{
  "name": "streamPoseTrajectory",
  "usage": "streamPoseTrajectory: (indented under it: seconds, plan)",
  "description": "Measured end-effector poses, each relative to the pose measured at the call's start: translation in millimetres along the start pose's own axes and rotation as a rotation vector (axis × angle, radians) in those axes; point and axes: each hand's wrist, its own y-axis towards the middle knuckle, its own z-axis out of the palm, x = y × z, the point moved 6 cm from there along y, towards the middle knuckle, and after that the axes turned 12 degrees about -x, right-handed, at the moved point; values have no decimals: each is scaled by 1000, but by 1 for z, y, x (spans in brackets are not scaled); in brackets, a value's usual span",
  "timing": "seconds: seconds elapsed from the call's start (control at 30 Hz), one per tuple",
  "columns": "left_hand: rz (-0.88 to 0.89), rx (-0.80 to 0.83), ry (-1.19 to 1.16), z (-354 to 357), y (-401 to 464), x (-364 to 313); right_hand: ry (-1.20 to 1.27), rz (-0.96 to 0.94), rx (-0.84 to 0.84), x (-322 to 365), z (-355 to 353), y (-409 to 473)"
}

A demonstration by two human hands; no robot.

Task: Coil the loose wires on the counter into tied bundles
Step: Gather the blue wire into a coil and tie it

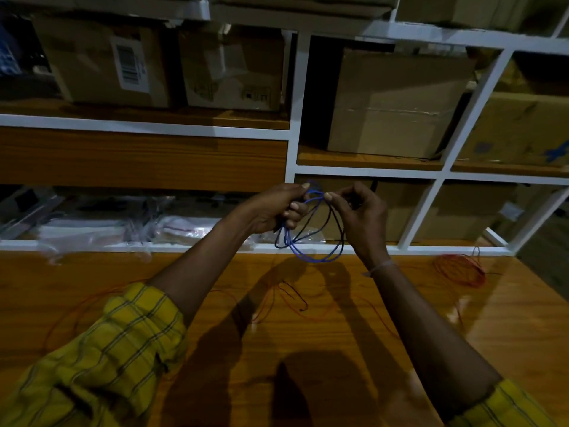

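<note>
Both hands were raised above the wooden counter (308,349), close together in front of the white shelving (292,143); the left hand (274,211) was curled into a fist around the gathered top of a blue wire coil (308,257), its thumb pressed along the strands; the right hand (360,217) pinched the same coil at its top between thumb and forefinger, the other fingers folded in; the loops hung down between the two hands, clear of the counter, and some strands looked darker, nearly black; on the counter below lay loose red wire (271,300) in thin tangled lines, running off toward the left under the yellow checked sleeve (117,349); a red wire coil (458,269) lay on the counter well to the right, apart from the hands; cardboard boxes (391,103) stood in the shelf compartments behind, and clear plastic bags (101,223) filled the lowest shelf on the left.
</note>
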Motion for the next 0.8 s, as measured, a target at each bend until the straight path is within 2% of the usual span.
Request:
streamPoseTrajectory:
  seconds: [0.13, 0.2, 0.27, 0.33, 0.47, 0.53, 0.63, 0.8]
  plan:
    - [-80, 54, 94, -3, -3, -2, 32, 16, 97, -8, -2, 3]
    - [-104, 73, 163, -6, -4, -2, -51, 17, 189, -15, -1, 5]
    - [-126, 94, 228, -6, -5, -3, -201, 1, 333, -23, 2, 6]
    - [-158, 157, 258, -2, -6, -2, -249, 24, 523, -31, 6, 3]
    - [-206, 340, 196, 13, -15, -1, -104, 149, 779, -35, 14, -6]
    - [-194, 380, 135, 18, -17, -3, 68, 297, 787, -40, 17, -9]
    - [-159, 362, 59, 17, -15, -6, 91, 389, 726, -51, 17, -7]
    - [-32, 162, -29, -11, -2, -4, 327, 557, 732, -53, 15, -9]
